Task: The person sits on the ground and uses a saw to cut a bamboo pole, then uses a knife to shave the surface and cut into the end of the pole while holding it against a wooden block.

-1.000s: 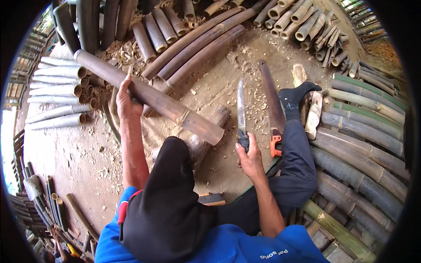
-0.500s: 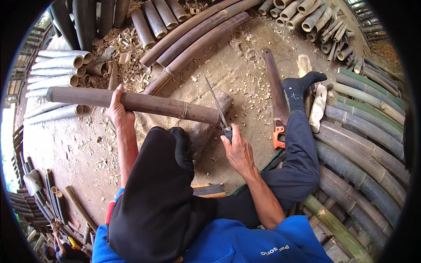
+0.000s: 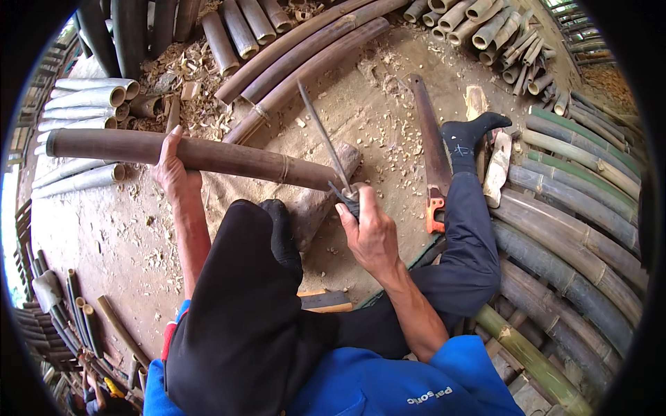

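Note:
A brown bamboo tube (image 3: pixel 229 161) lies slantwise before me, its left end raised past my left hand (image 3: pixel 177 173), which is closed around it. The tube's right end rests on a short wooden log (image 3: pixel 316 208). In my right hand (image 3: pixel 374 236) is a long, narrow knife (image 3: pixel 322 132), gripped by its dark handle with the blade pointing up and away to the left. The blade crosses the tube's right end; whether its edge touches the bamboo I cannot tell. A thin dark sliver (image 3: pixel 336 188) shows beside that end.
A handsaw (image 3: pixel 431 149) with an orange handle lies beside my outstretched right leg. Long bamboo poles (image 3: pixel 569 256) cover the right side. Cut tubes (image 3: pixel 83 98) are stacked at left, more (image 3: pixel 479 24) at far right. Wood shavings (image 3: pixel 191 69) litter the ground. Another person (image 3: pixel 94 395) shows at lower left.
The knife blade has swung up and to the left, reaching farther across the tube's end. My right hand and the tube have shifted slightly left, along with the whole view.

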A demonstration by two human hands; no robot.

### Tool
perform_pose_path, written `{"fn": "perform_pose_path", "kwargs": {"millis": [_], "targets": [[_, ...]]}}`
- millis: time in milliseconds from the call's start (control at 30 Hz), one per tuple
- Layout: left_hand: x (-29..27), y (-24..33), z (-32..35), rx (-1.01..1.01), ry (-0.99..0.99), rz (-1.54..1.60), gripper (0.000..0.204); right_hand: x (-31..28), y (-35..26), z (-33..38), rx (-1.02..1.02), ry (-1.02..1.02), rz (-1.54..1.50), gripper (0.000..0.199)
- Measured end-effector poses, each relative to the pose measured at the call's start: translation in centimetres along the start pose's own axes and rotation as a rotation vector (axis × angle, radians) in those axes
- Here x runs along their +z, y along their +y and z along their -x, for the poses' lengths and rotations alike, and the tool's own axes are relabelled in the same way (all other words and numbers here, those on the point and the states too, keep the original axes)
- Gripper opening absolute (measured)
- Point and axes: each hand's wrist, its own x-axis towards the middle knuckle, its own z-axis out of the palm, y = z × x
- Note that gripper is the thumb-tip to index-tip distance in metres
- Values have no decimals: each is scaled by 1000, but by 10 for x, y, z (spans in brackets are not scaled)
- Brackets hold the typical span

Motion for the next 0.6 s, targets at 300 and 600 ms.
{"fn": "perform_pose_path", "kwargs": {"millis": [300, 600], "targets": [[31, 6, 16, 136, -60, -85, 35, 23, 41, -15, 250, -192, 129, 32], [17, 8, 16, 30, -401, 55, 43, 37, 55, -6, 284, -244, 204, 37]]}}
